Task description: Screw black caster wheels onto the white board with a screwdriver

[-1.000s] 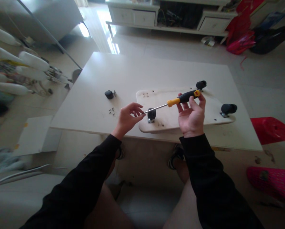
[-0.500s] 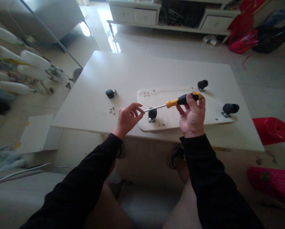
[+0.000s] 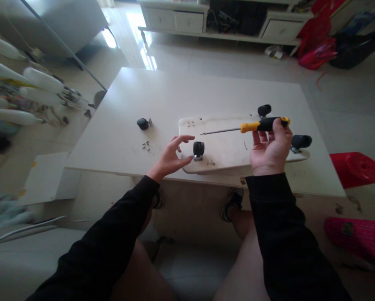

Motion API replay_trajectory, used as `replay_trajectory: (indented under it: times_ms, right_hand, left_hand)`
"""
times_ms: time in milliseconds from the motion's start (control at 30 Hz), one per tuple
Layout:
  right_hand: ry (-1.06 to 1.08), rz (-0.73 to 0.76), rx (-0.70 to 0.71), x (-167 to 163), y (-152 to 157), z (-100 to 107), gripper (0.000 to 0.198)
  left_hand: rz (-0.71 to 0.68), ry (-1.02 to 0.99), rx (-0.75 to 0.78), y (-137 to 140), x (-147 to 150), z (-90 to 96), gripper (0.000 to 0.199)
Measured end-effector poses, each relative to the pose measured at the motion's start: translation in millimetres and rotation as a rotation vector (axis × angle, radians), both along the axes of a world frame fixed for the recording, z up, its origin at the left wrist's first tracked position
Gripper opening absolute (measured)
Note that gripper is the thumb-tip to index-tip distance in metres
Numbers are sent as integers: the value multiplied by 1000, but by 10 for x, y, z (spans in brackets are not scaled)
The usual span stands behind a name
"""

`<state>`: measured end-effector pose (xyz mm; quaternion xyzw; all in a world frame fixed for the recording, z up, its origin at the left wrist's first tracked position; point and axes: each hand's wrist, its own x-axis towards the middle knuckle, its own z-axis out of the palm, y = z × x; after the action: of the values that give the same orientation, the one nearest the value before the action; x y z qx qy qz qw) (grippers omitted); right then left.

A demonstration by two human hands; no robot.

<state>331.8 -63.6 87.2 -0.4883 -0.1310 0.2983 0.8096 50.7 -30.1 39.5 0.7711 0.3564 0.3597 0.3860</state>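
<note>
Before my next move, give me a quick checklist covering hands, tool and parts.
1. Screwdriver secured: ok, the right hand has its grip on the handle.
2. Tip clear of the left hand: ok, apart from its open fingers.
3. Screw seated on the tip: cannot tell, too small.
4. Far-left corner of the board fitted: not ok, bare holes show there.
5. Loose caster and small screws to hand: ok, on the table left of the board.
6. Near-left caster tight: cannot tell.
</note>
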Motion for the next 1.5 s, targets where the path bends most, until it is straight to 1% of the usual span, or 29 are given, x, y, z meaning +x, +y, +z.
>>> replay_trajectory:
  times_ms: [67, 267, 367, 500, 567, 700, 800, 867, 1033, 1233, 1367, 1500]
  right_hand:
    - [4, -21, 0, 44, -4, 6, 42]
    - [-5, -42, -7, 79, -6, -7, 39]
    - [-75, -45, -10, 80, -4, -14, 40]
    - [-229, -46, -7, 35, 5, 0, 41]
    - [-283, -29, 6, -18, 9, 31, 41]
    - [-330, 22, 35, -163, 0, 130, 37]
    - [-352, 95, 50, -268, -11, 181, 37]
    - [-360, 130, 52, -324, -11, 187, 39]
    - [-325, 192, 64, -419, 15, 163, 45]
    - [-285, 247, 57, -460, 23, 183, 49]
    - [-364, 253, 96, -445, 46, 147, 45]
    - [-530, 240, 149, -383, 155, -10, 50]
  left_hand:
    - [-24, 19, -5, -6, 10, -8, 56]
    - [8, 9, 23, 30, 20, -51, 53]
    - [8, 4, 41, 44, 22, -44, 50]
    - [15, 11, 62, 37, 32, -24, 41]
    - [15, 11, 57, 28, 36, -26, 39]
    - [1, -11, -11, 7, 40, -57, 31]
    - [7, -27, -55, 3, 48, -78, 31]
    - [28, -33, -52, 9, 53, -90, 32]
    - [72, -52, -8, 35, 49, -132, 37]
    - [69, -39, -12, 43, 39, -142, 39]
    - [55, -42, -4, 45, 30, -142, 38]
    - [53, -50, -6, 57, 16, -165, 41]
